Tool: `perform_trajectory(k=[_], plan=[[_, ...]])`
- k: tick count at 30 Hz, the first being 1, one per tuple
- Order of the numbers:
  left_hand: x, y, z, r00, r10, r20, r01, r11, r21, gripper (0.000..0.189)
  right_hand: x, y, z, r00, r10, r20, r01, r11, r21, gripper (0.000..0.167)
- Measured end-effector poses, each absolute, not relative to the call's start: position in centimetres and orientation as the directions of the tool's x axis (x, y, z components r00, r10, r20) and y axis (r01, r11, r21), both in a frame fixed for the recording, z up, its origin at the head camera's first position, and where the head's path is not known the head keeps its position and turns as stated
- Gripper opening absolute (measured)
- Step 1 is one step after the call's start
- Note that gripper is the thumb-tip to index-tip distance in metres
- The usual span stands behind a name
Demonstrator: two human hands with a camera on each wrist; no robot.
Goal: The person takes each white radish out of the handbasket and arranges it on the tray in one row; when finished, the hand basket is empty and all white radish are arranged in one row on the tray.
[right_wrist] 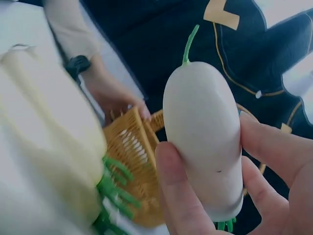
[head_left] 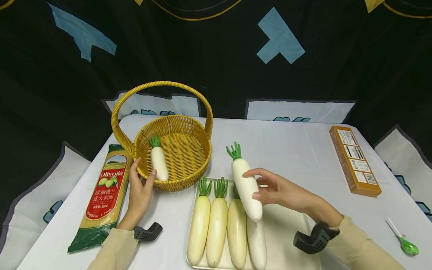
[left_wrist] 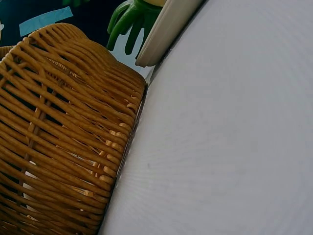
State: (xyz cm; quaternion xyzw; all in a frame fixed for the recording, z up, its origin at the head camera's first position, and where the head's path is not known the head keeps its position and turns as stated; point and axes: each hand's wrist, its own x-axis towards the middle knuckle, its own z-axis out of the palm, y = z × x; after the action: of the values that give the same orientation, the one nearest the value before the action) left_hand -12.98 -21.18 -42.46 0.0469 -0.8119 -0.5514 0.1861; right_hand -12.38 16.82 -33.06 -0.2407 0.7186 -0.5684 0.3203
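My right hand pinches a white radish with green leaves, holding it tilted above the tray; its underside fills the right wrist view, between thumb and fingers. At the near left rim of a yellow wicker basket, my left hand grips the edge, thumb over it. Inside the basket lies another white radish, leaves pointing away. Side by side in a cream tray are several radishes, partly overlapped by the held one. The left wrist view shows the basket's woven side, but not my fingers.
An Olivoilà pasta packet lies left of the basket. At the right are an orange-brown box and a green lollipop-like thing on a white stick. A tall arched handle rises over the basket. Behind the table hangs a dark cloth.
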Motion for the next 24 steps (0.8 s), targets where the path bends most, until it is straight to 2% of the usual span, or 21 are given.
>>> perform_trajectory(k=[7, 11, 18, 22, 24], plan=[[-13.0, -21.3, -42.4, -0.926, -0.274, 0.259, 0.146, 0.374, 0.916, 0.062, -9.2, 21.6, -35.2, -0.727, -0.669, -0.154, -0.027, 0.252, -0.967, 0.048], [-12.9, -21.2, -42.3, -0.925, -0.28, 0.255, 0.14, 0.373, 0.917, 0.062, -7.3, 23.4, -36.7, -0.709, -0.688, -0.155, 0.021, 0.199, -0.98, 0.048], [-12.9, -21.2, -42.4, -0.928, -0.282, 0.243, 0.127, 0.373, 0.919, 0.063, -4.6, 24.4, -39.2, -0.656, -0.707, -0.263, 0.199, 0.174, -0.965, 0.045], [-13.0, -21.2, -42.4, -0.927, -0.282, 0.246, 0.131, 0.37, 0.92, 0.062, -3.8, 24.2, -40.0, -0.668, -0.688, -0.285, 0.218, 0.186, -0.958, 0.044], [-13.0, -21.2, -42.4, -0.927, -0.279, 0.251, 0.136, 0.373, 0.918, 0.062, -3.6, 24.0, -40.1, -0.692, -0.664, -0.282, 0.187, 0.212, -0.959, 0.044]])
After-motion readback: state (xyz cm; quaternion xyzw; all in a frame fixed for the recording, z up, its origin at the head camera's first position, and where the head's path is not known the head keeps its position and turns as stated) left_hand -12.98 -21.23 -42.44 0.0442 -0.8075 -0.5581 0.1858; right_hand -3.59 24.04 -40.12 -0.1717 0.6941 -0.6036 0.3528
